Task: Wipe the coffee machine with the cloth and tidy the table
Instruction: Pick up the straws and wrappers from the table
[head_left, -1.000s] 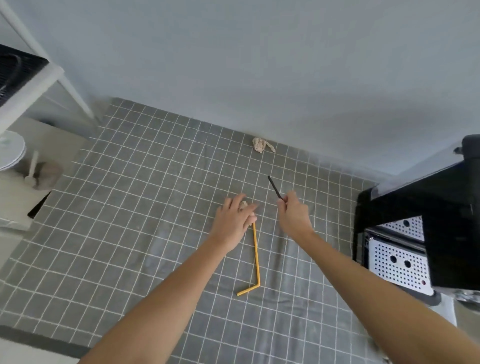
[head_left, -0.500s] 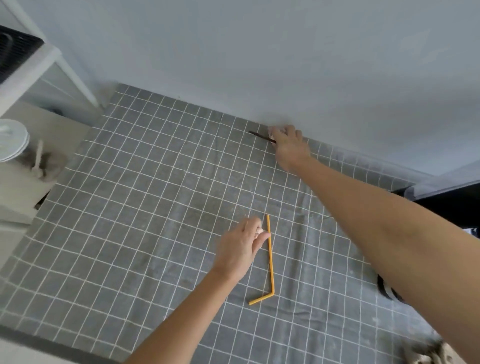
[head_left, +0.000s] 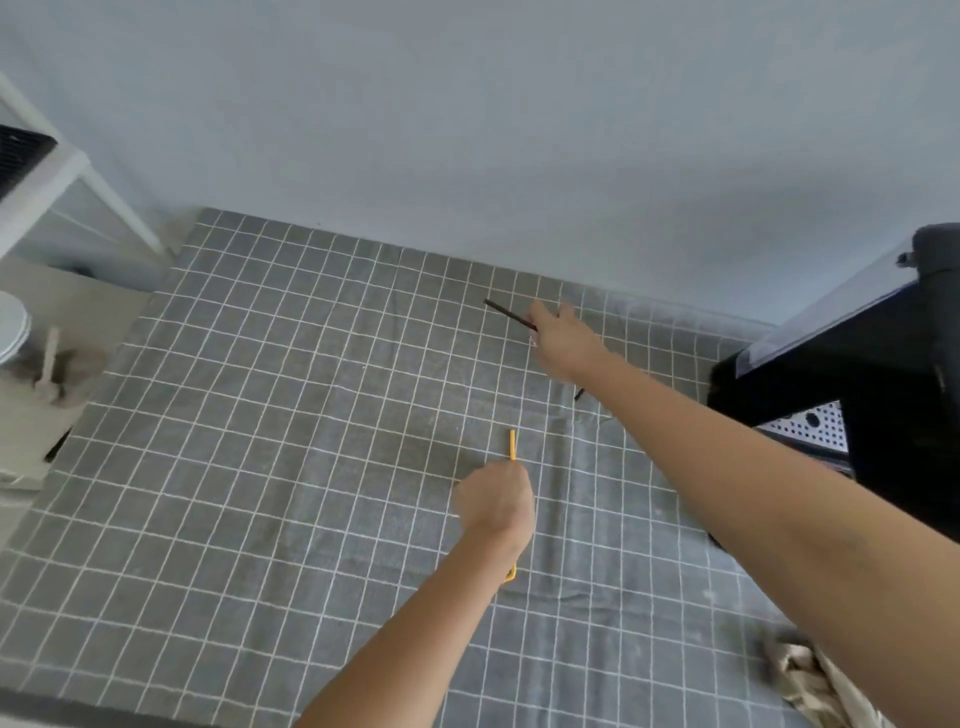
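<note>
On the checked grey tabletop (head_left: 234, 415), the left hand (head_left: 496, 501) has its fingers curled around a yellow straw (head_left: 512, 444). Farther back and to the right, the right hand (head_left: 563, 338) pinches a thin black stick (head_left: 506, 313). The black coffee machine (head_left: 883, 395) stands at the right edge, and a crumpled beige cloth (head_left: 815, 686) lies at the near right corner.

A home kitchen or coffee corner. A table under a grey checked tablecloth (head_left: 260, 415) stands against a plain pale wall (head_left: 467, 130). Right of the fingers sits a black coffee machine (head_left: 893, 415) with a perforated metal drip tray (head_left: 810, 426). Far left of the fingers, stacked white plates (head_left: 10, 325) sit beside a white shelf frame (head_left: 104, 192).
</note>
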